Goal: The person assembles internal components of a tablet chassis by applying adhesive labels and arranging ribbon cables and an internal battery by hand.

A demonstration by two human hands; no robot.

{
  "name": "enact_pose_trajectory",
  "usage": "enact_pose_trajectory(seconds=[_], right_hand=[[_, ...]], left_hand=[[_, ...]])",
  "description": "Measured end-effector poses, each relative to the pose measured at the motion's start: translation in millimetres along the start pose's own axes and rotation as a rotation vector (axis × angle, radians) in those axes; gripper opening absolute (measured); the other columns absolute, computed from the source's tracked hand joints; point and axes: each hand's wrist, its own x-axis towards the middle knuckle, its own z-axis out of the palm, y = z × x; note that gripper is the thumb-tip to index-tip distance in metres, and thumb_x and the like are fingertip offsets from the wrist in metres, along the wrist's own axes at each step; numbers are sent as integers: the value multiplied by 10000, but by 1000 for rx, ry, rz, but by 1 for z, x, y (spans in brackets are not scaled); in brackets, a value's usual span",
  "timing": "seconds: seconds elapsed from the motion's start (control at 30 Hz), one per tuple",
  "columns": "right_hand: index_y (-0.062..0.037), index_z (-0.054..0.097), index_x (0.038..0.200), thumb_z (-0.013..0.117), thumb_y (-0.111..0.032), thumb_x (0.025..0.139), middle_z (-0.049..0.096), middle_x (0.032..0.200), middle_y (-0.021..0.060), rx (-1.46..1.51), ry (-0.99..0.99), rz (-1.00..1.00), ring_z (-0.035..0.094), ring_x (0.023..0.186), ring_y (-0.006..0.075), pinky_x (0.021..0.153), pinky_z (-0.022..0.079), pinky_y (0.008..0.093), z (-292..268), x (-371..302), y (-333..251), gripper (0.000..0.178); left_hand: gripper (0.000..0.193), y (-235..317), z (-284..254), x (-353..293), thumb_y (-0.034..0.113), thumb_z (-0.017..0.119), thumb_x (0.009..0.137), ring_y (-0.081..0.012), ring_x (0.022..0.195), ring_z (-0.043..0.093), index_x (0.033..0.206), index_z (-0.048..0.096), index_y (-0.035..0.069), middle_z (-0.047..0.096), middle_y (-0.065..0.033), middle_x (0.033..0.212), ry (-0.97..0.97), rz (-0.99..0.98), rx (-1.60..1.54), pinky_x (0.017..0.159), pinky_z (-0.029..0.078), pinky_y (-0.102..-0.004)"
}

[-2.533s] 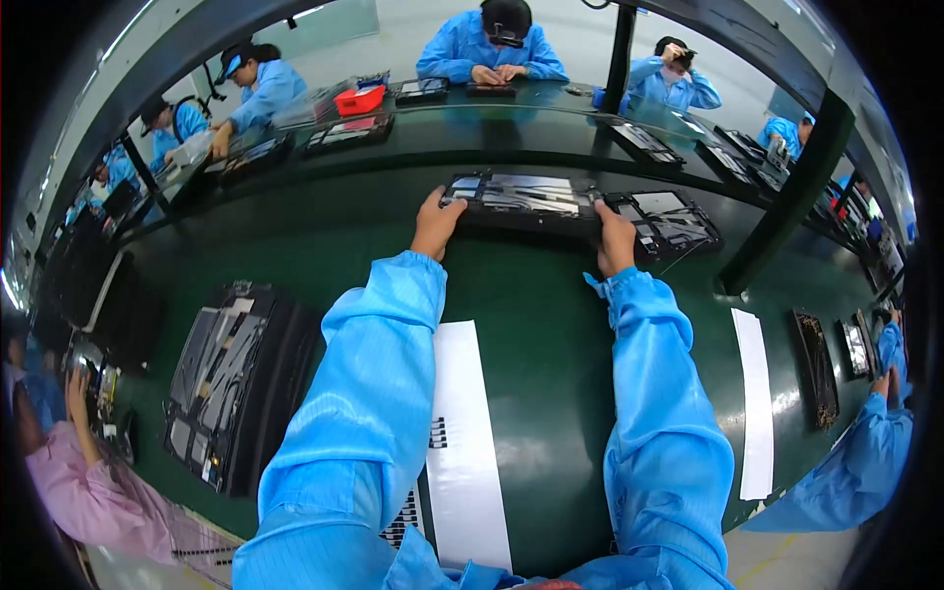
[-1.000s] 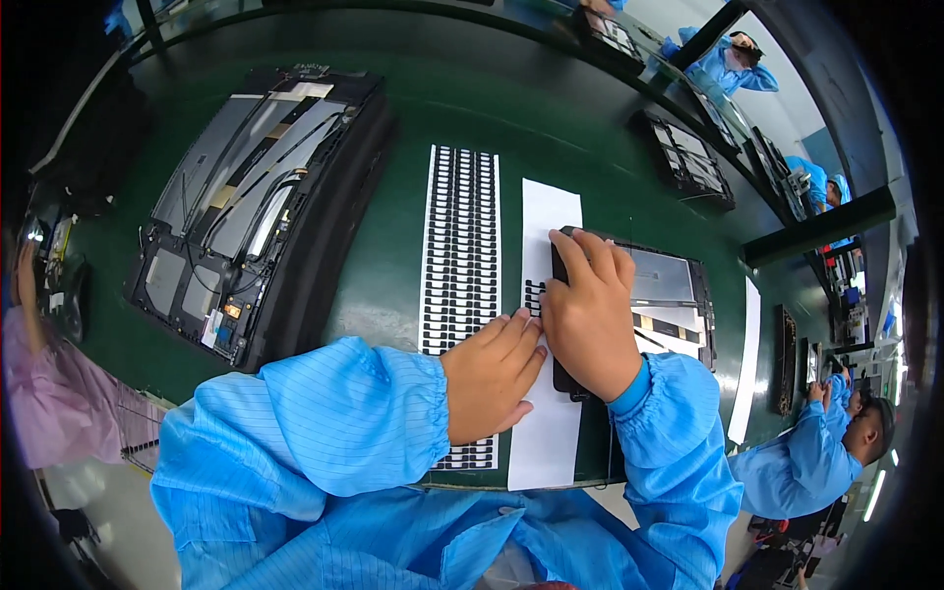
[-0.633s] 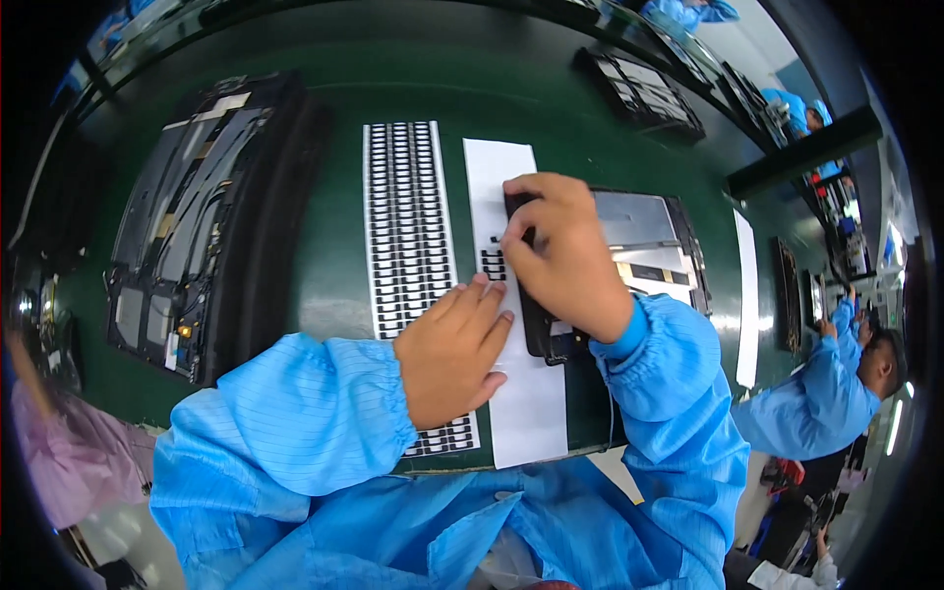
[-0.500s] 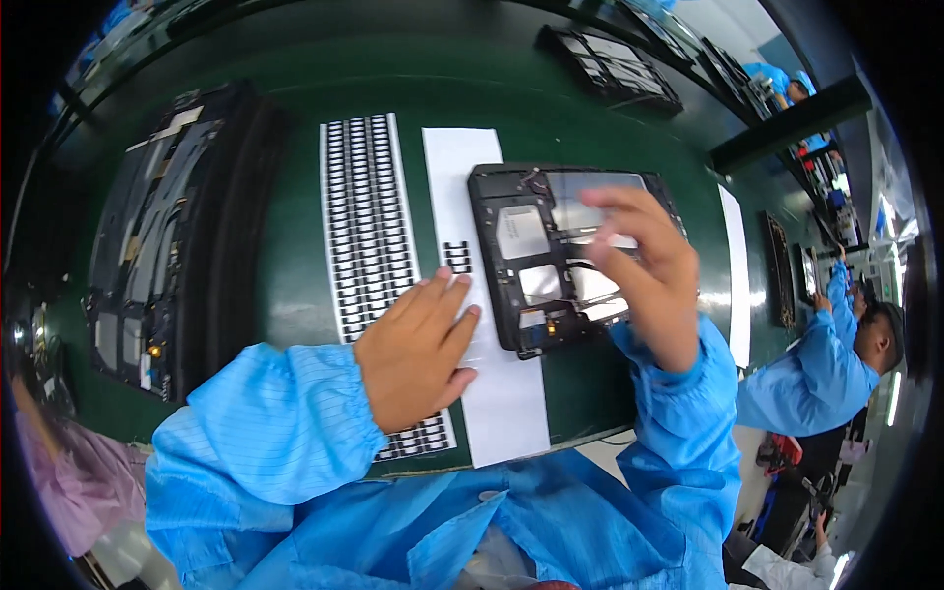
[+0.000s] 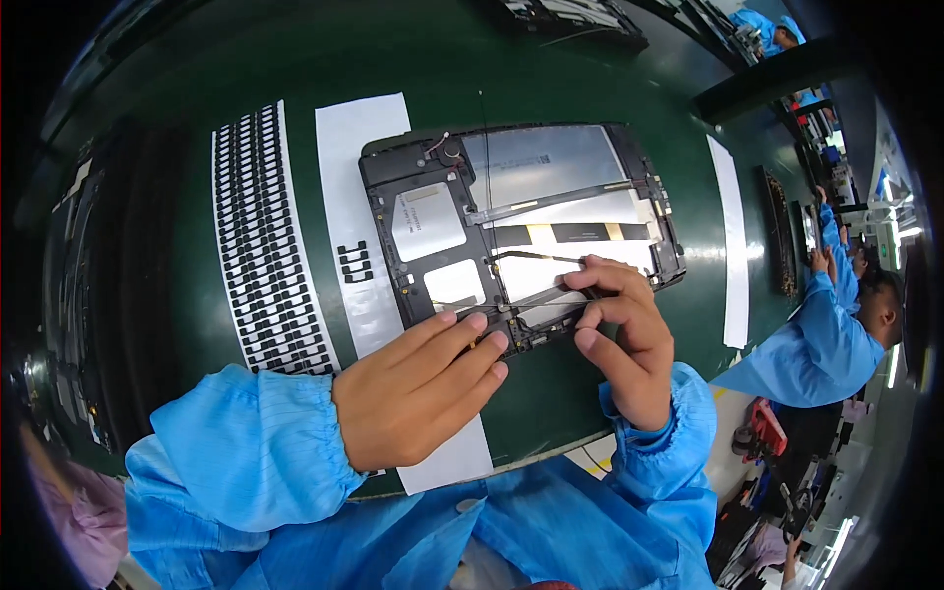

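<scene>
An opened tablet-like device point(image 5: 415, 175), with a black frame and silver inner plates, lies slightly turned on the green table. My left hand point(image 5: 418, 393) rests flat over its near left edge, fingers stretched out and covering that corner. At the near right edge, my right hand point(image 5: 629, 339) is closed, its thumb and fingers bent round what looks like a thin wire point(image 5: 546, 303). This wire runs leftward across the device toward my left fingertips. Another thin dark wire point(image 5: 486, 147) stretches lengthwise over the device and past its far edge.
Left of the device are a white paper strip point(image 5: 359, 123) bearing a few black stickers point(image 5: 354, 263) and a sheet with rows of black pieces point(image 5: 261, 221). Stacked devices point(image 5: 84, 315) stand far left. Another white strip point(image 5: 728, 236) lies right; a co-worker in blue point(image 5: 806, 354) is beyond.
My left hand has gone from the white strip to the device's near edge. My right hand has lowered onto its near right side and closed. The view has shifted, so the device looks nearer.
</scene>
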Motion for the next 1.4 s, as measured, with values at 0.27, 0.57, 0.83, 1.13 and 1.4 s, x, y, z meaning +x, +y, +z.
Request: enact_pose_trajectory(seconds=[0.27, 0.57, 0.83, 1.13, 1.4], right_hand=[[-40, 560, 737, 566, -35, 661, 557, 1064, 112, 57, -23, 46, 436, 1092, 293, 934, 257, 373, -5, 5, -1, 76], [-42, 560, 736, 581, -27, 648, 554, 1053, 110, -21, -27, 7, 443, 1072, 297, 917, 267, 373, -3, 5, -2, 92], [-22, 580, 697, 619, 16, 619, 581, 981, 118, -68, 30, -10, 513, 1000, 293, 870, 347, 370, -3, 5, -6, 95], [-7, 599, 714, 656, 47, 573, 582, 905, 114, -73, 87, -104, 554, 849, 271, 764, 424, 347, -9, 2, 0, 161], [-21, 598, 761, 656, 34, 548, 578, 874, 99, -198, 81, -219, 532, 818, 271, 724, 408, 347, -4, 3, 2, 228]], left_hand=[[328, -2, -4, 2, 29, 603, 656, -310, 1021, 536, 984, 599, 14, 572, -149, 1072, -81, 12, 8, 860, 457, -419], [306, 2, -7, 5, 39, 579, 695, -309, 1032, 529, 998, 590, 5, 566, -150, 1081, -61, -13, -21, 863, 446, -416], [362, 11, 12, 29, 107, 478, 679, -297, 1052, 504, 965, 565, -98, 527, -191, 1113, -76, 136, 104, 900, 415, -358], [240, 9, 13, 34, 34, 508, 741, -275, 1004, 545, 935, 588, -82, 571, -158, 1063, -66, 104, 43, 806, 479, -337], [206, 9, 13, 34, 36, 528, 746, -263, 1001, 549, 912, 604, -59, 572, -150, 1061, -50, 130, 107, 801, 483, -321]])
